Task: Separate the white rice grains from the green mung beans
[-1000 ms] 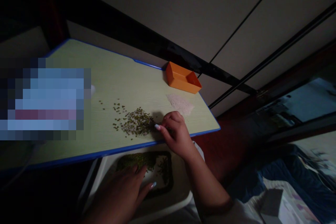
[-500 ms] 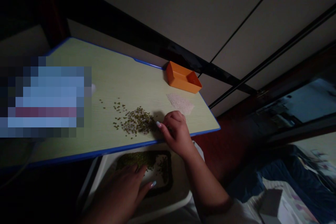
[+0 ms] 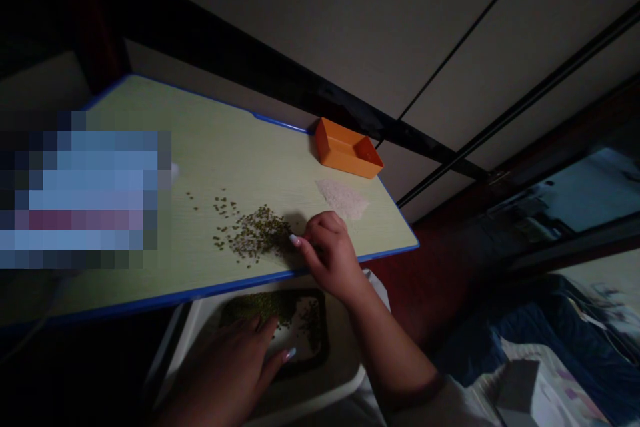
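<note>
My right hand [image 3: 330, 250] rests at the right edge of a loose pile of small green beans mixed with pale grains [image 3: 257, 230] on the table. Its fingers are curled under and the thumb points left; anything inside the curl is hidden. Lower down, my left hand [image 3: 245, 353] reaches over a black-rimmed tray [image 3: 326, 327], thumb held apart from the fingers. The fingertips are at a heap of green beans [image 3: 260, 303] in that tray, and darker bits [image 3: 311, 323] lie on its right side.
The light table [image 3: 165, 133] has a blue edge. At its far right stands an orange box [image 3: 350, 153], with a patch of pale grains [image 3: 343, 197] in front. A white tub [image 3: 350, 380] sits below the table edge around the tray. A pixelated area covers the left.
My right hand has shifted slightly left, against the bean pile. The left hand stays at the tray, and the view has moved a little.
</note>
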`<state>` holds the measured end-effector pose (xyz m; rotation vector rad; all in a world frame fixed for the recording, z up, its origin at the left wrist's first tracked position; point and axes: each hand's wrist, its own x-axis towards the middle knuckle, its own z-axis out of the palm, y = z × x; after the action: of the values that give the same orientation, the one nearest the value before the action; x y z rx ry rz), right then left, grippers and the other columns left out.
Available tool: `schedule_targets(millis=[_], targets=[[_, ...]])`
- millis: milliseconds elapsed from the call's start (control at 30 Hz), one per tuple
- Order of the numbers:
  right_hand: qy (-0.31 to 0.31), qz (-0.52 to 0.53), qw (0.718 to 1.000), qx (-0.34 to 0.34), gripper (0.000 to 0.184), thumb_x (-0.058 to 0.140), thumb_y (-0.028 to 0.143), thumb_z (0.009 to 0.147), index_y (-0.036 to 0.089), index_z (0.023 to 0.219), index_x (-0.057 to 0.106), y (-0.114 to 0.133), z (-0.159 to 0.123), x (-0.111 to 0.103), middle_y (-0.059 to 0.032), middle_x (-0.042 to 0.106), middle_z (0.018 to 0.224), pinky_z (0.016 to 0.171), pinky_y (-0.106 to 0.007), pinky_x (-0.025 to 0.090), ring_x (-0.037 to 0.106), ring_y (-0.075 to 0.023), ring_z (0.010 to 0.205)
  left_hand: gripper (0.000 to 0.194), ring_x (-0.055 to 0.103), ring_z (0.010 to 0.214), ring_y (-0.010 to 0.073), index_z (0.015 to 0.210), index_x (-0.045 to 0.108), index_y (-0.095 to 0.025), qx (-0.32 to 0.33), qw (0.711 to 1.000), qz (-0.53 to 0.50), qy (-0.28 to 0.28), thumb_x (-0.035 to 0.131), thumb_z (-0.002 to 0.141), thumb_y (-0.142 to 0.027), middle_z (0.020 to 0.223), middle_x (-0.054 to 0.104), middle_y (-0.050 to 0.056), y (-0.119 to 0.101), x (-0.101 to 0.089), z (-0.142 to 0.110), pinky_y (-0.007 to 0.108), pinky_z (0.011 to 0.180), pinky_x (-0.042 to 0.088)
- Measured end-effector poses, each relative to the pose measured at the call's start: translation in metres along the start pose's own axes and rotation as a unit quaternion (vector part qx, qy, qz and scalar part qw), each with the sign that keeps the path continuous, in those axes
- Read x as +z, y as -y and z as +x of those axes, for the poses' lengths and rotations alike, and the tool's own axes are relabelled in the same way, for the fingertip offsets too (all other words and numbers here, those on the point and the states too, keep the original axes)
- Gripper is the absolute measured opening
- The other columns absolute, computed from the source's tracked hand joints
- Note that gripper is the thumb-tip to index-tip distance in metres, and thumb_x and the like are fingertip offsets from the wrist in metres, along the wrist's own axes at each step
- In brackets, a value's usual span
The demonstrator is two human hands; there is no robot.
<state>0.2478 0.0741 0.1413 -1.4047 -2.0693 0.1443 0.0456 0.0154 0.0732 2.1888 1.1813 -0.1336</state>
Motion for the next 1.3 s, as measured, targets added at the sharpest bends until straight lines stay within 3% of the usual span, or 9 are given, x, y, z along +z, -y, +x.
schedule_targets(millis=[567, 800, 933, 1100, 1300], targets=[[0.012, -0.001, 1.000, 0.014, 0.024, 0.076, 0.029, 0.108, 0.024, 0.086, 0.068, 0.001, -0.001, -0.002, -0.0062, 0.069, 0.095, 0.094, -0.043, 0.047, 0.065, -0.0267, 0.100, 0.057, 0.076, 0.148, 0.0430, 0.155, 0.077, -0.022, -0.002, 1.000, -0.014, -0.003, 0.059, 0.106, -0.044, 0.159, 0.079, 0.021, 0.005, 0.002, 0.002, 0.062, 0.127, 0.057], [0.028, 0.018, 0.999, 0.018, 0.024, 0.074, 0.030, 0.108, 0.025, 0.086, 0.067, 0.000, -0.003, -0.003, -0.0063, 0.069, 0.096, 0.094, -0.043, 0.049, 0.065, -0.0267, 0.100, 0.056, 0.071, 0.153, 0.0420, 0.159, 0.074, -0.020, -0.014, 0.999, 0.006, 0.032, 0.059, 0.109, -0.039, 0.163, 0.076, 0.021, -0.004, -0.010, -0.002, 0.059, 0.130, 0.055], [0.032, 0.044, 0.998, 0.000, 0.026, 0.075, 0.031, 0.108, 0.025, 0.085, 0.065, -0.001, -0.004, -0.004, -0.0060, 0.069, 0.097, 0.093, -0.043, 0.050, 0.064, -0.0258, 0.099, 0.057, 0.073, 0.152, 0.0408, 0.158, 0.075, -0.023, -0.003, 1.000, 0.006, 0.020, 0.058, 0.108, -0.044, 0.163, 0.077, 0.019, 0.002, -0.002, 0.001, 0.059, 0.130, 0.055], [0.023, 0.057, 0.998, -0.005, 0.026, 0.074, 0.030, 0.109, 0.025, 0.086, 0.065, -0.002, -0.003, -0.004, -0.0059, 0.069, 0.098, 0.094, -0.042, 0.050, 0.065, -0.0256, 0.101, 0.054, 0.079, 0.143, 0.0401, 0.151, 0.080, -0.027, 0.019, 0.999, -0.023, -0.036, 0.057, 0.107, -0.049, 0.154, 0.084, 0.017, 0.016, 0.017, 0.003, 0.060, 0.124, 0.059], [0.043, 0.035, 0.998, -0.009, 0.025, 0.076, 0.030, 0.108, 0.025, 0.086, 0.065, 0.003, 0.002, -0.003, -0.0057, 0.071, 0.098, 0.096, -0.043, 0.050, 0.065, -0.0258, 0.102, 0.053, 0.080, 0.140, 0.0402, 0.149, 0.081, -0.026, 0.007, 1.000, -0.015, -0.026, 0.058, 0.106, -0.046, 0.152, 0.085, 0.018, 0.011, 0.010, 0.002, 0.058, 0.123, 0.060]])
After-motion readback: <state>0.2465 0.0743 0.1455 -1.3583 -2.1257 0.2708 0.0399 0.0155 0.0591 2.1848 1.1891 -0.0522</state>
